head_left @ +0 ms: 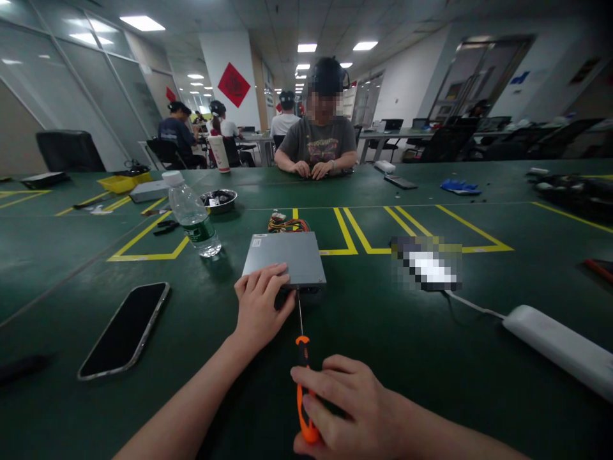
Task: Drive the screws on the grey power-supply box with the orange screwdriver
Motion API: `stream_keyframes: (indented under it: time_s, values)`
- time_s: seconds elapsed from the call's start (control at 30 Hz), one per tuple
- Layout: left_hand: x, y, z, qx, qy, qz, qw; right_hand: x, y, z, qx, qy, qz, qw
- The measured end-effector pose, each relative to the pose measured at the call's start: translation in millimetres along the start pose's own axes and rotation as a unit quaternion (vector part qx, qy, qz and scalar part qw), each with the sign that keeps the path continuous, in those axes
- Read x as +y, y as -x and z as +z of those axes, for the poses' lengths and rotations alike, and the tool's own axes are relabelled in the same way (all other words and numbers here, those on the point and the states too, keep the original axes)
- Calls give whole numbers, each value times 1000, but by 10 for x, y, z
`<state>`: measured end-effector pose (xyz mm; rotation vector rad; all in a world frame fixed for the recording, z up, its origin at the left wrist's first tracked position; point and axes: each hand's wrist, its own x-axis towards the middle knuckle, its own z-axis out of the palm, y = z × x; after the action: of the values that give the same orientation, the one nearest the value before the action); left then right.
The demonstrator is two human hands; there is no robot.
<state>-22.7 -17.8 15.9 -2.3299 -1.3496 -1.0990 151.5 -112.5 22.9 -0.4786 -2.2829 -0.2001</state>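
A grey metal computer power supply (287, 252) lies on the green table, with a bundle of coloured cables (287, 223) at its far side. My left hand (261, 300) grips its near left corner, fingers on the top and thumb at the near side. In my right hand (347, 402) is an orange and black screwdriver (303, 377), held by the handle. Its shaft points away from me and its tip reaches the near side of the power supply. Whether the tip sits in a screw cannot be seen.
A water bottle (194, 217) stands left of the power supply, by a metal bowl (219, 200). A phone (125, 329) lies at the left. At right, a blurred-out device (426, 263) connects by cable to a white power bank or strip (558, 345). A person (318, 137) sits opposite.
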Motion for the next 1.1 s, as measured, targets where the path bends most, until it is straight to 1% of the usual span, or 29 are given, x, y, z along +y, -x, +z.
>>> stream_keyframes:
  time_s: [0.07, 0.1, 0.17, 0.27, 0.43, 0.5, 0.57, 0.67, 0.73, 0.8, 0.83, 0.9, 1.0, 1.07, 1.1]
  values:
    - [-5, 2, 2, -1, -2, 0, 1000, 0, 17, 12, 10, -9, 10, 1000]
    - [-7, 4, 4, -1, -2, 0, 1000, 3, 16, 11, 5, -16, 9, 1000]
    - [-11, 7, 6, 1, -2, 3, 1000, 10, -5, -5, -19, -17, -3, 1000]
    - [-14, 10, 7, 6, -3, 7, 1000, 12, -43, -37, -51, 12, -21, 998]
    - [-20, 13, 12, 5, -4, 7, 1000, -7, -22, -13, -20, 26, -2, 999]
    - [-21, 15, 16, 7, -6, 6, 1000, -12, -14, 8, -22, 12, 14, 1000]
    - [-21, 18, 21, 7, -6, 5, 1000, -12, -29, 13, -40, -3, 18, 999]
    - [-23, 20, 26, 6, -6, 5, 1000, -12, -76, -3, -93, 10, 2, 996]
    - [-24, 21, 28, 6, -6, 5, 1000, -12, -94, -9, -82, 25, -19, 996]
    - [-25, 21, 27, 5, -6, 4, 1000, -12, -88, -2, -40, 30, -27, 998]
    - [-24, 20, 26, 5, -6, 4, 1000, -11, -78, 5, -24, 27, -23, 999]
    - [-23, 19, 22, 5, -7, 7, 1000, -6, -53, 17, -20, 13, -3, 1000]
    - [-21, 16, 18, 9, -9, 10, 1000, 5, -30, 14, -69, -14, 11, 997]
    - [-19, 15, 15, 11, -9, 9, 1000, 10, -32, 2, -102, -9, 0, 995]
    - [-17, 14, 13, 11, -8, 8, 1000, 10, -34, -4, -104, -1, -7, 994]
